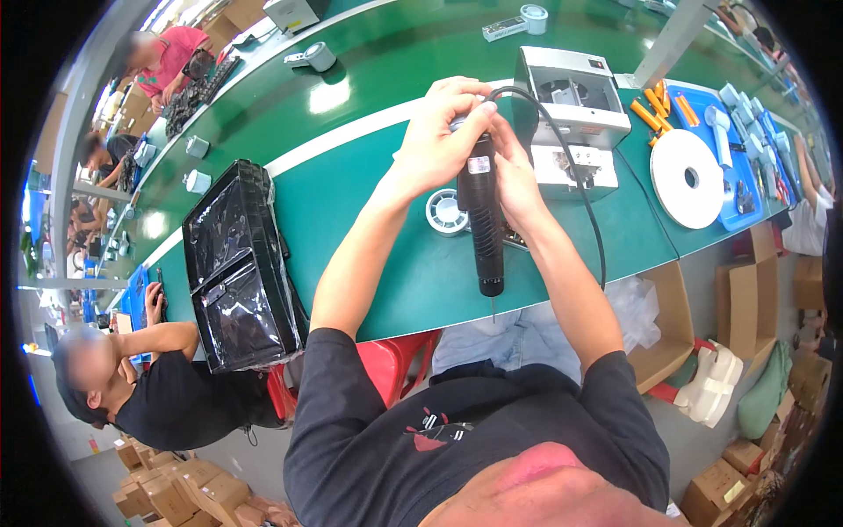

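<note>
**Hands grip a black electric screwdriver**

Left hand [439, 132] and right hand [516, 171] both close around the upright electric screwdriver [485, 220], bit pointing down, above the green table [369, 202]. Just beyond the screwdriver stands a grey machine [575, 110].

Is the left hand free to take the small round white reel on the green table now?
Probably not at once: the left hand grips the black electric screwdriver together with the right hand. The round white reel lies uncovered just below.
</note>
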`<state>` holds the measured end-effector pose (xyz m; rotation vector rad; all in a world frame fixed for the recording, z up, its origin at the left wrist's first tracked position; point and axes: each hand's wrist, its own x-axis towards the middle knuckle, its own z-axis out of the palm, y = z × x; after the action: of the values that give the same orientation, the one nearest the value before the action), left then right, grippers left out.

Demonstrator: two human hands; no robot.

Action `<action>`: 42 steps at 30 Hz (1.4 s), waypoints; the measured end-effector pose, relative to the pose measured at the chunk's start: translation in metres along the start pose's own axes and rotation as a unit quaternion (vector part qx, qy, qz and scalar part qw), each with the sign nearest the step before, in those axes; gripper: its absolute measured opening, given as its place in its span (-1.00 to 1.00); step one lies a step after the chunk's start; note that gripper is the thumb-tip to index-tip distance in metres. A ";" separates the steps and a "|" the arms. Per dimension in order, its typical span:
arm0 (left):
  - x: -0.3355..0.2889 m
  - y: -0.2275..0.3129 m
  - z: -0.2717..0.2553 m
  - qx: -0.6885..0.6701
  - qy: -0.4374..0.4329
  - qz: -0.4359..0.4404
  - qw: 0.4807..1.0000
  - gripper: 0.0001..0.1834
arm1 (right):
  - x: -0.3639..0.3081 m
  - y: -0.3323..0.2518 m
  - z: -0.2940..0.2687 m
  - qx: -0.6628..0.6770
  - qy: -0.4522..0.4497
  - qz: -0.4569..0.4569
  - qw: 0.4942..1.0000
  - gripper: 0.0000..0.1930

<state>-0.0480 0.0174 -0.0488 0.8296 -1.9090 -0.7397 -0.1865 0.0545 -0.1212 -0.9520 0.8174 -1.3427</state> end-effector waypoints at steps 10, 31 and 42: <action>0.013 0.002 -0.026 -0.182 -0.068 -0.086 0.977 -0.69 | 0.002 0.014 0.004 -0.294 0.076 -0.102 0.947 -0.70; -0.011 0.063 -0.009 -0.299 0.076 -0.154 0.939 -0.63 | -0.014 -0.010 0.018 -0.228 0.093 -0.227 0.942 -0.51; -0.020 0.094 -0.038 -0.209 0.041 -0.013 0.977 -0.71 | -0.020 -0.012 0.022 -0.222 0.069 -0.271 0.934 -0.47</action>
<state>-0.0297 0.0836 0.0292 0.6100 -1.5928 -1.0609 -0.1731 0.0768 -0.1024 -1.5321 1.0373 -1.7503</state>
